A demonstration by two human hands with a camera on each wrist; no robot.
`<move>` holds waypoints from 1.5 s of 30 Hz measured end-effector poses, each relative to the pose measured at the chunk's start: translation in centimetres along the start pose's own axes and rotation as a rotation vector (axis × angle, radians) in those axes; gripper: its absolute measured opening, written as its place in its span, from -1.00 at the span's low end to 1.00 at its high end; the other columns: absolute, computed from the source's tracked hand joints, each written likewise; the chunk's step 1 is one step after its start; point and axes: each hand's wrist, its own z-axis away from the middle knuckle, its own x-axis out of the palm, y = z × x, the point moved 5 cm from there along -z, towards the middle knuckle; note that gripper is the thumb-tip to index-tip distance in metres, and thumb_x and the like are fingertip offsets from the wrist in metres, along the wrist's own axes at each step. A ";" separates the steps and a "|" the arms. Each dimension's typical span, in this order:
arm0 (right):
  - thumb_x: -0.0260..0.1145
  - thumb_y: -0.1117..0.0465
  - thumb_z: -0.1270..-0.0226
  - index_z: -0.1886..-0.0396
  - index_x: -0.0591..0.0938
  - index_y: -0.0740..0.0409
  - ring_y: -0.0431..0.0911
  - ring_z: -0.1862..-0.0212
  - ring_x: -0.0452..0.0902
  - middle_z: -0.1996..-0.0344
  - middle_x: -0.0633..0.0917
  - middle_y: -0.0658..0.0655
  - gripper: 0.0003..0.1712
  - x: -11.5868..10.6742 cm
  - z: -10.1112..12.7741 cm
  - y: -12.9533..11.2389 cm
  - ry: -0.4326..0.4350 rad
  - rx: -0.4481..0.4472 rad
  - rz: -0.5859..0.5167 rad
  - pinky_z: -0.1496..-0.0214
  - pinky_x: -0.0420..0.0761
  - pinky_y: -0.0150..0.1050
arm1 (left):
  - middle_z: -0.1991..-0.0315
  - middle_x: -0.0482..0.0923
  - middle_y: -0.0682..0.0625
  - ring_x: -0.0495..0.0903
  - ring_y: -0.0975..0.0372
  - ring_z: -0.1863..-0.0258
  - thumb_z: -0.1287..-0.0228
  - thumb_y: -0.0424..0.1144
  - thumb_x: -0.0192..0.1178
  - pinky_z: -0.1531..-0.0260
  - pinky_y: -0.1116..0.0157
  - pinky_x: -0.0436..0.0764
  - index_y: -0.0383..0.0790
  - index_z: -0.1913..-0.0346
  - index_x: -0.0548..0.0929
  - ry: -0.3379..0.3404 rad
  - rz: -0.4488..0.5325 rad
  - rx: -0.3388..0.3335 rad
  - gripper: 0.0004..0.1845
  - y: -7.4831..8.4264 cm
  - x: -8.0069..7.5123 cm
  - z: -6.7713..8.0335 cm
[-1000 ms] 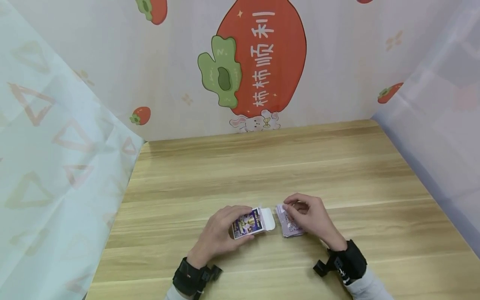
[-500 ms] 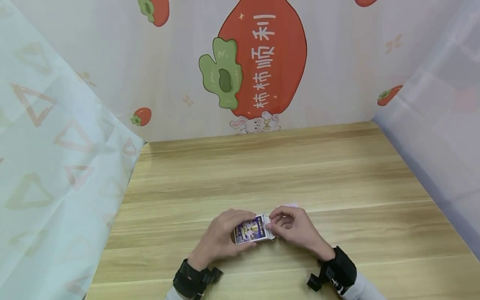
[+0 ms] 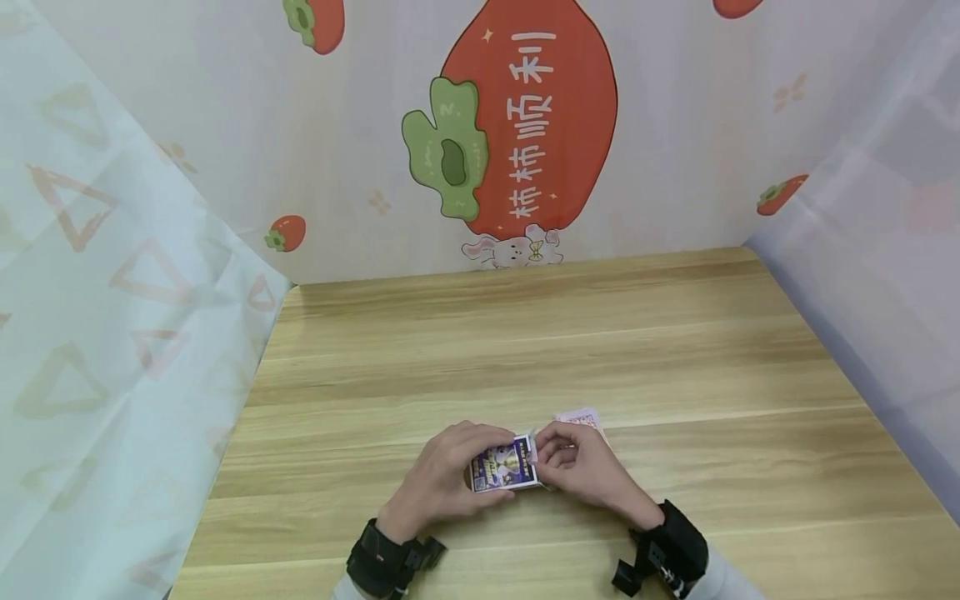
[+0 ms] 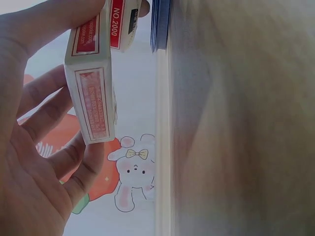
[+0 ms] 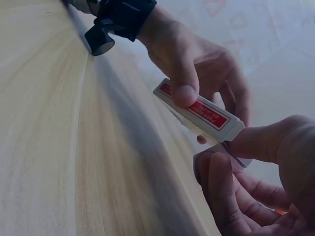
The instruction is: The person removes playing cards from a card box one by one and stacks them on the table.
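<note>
My left hand (image 3: pixel 442 471) grips a small playing-card box (image 3: pixel 504 465), purple and gold on top, thumb on the near side and fingers on the far side. The left wrist view shows the box's white edges (image 4: pixel 91 98) with red panels, raised off the table. At the box's right end, my right hand (image 3: pixel 588 471) pinches the end flap (image 4: pixel 122 24) between thumb and curled fingers, which hide most of it. Behind the right hand, a pile of playing cards (image 3: pixel 582 417) with pinkish-purple backs lies partly hidden on the table.
The wood-grain table (image 3: pixel 420 358) reaches back to a printed cloth wall (image 3: pixel 360 150). Cloth also hangs at the left (image 3: pixel 150 417) and right (image 3: pixel 885 250). Black camera straps (image 3: pixel 378 562) sit on both wrists.
My right hand has left the card pile, moved left and taken the box's end flap, which stood out white before. The left hand still holds the box, shifted slightly toward me.
</note>
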 end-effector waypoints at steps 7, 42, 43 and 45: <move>0.49 0.33 -0.37 -0.01 0.65 0.41 -0.03 0.38 0.79 0.28 0.76 0.20 -0.68 -0.5 0.2 0.2 -0.037 0.114 -0.066 0.30 0.84 -0.03 | -0.16 0.77 0.09 0.73 0.27 -0.08 -0.03 0.05 0.68 -0.09 0.28 0.72 -0.05 -0.27 0.69 0.009 -0.027 0.001 -0.29 -0.2 -0.1 0.1; 0.43 0.36 -0.43 -0.13 0.57 0.57 -0.06 0.17 0.80 0.17 0.78 0.12 -0.59 -9.0 0.8 -0.4 0.083 0.127 -0.150 0.13 0.83 -0.18 | -0.22 0.74 0.04 0.74 0.20 -0.10 -0.01 0.08 0.68 -0.09 0.19 0.75 -0.06 -0.31 0.68 0.062 -0.081 -0.057 -0.23 -1.0 -0.9 0.3; 0.42 0.37 -0.43 -0.14 0.56 0.57 -0.06 0.17 0.80 0.18 0.78 0.11 -0.59 -9.1 0.8 -0.4 0.086 0.121 -0.160 0.13 0.84 -0.17 | -0.22 0.74 0.04 0.74 0.20 -0.10 -0.02 0.08 0.68 -0.09 0.19 0.75 -0.06 -0.31 0.68 0.062 -0.080 -0.056 -0.24 -1.0 -0.9 0.3; 0.41 0.38 -0.44 -0.14 0.54 0.59 -0.06 0.19 0.80 0.19 0.77 0.09 -0.58 -9.3 0.7 -0.4 0.090 0.111 -0.176 0.13 0.84 -0.16 | -0.23 0.74 0.04 0.73 0.20 -0.10 -0.04 0.08 0.67 -0.08 0.20 0.75 -0.06 -0.31 0.67 0.061 -0.080 -0.056 -0.24 -1.1 -0.9 0.2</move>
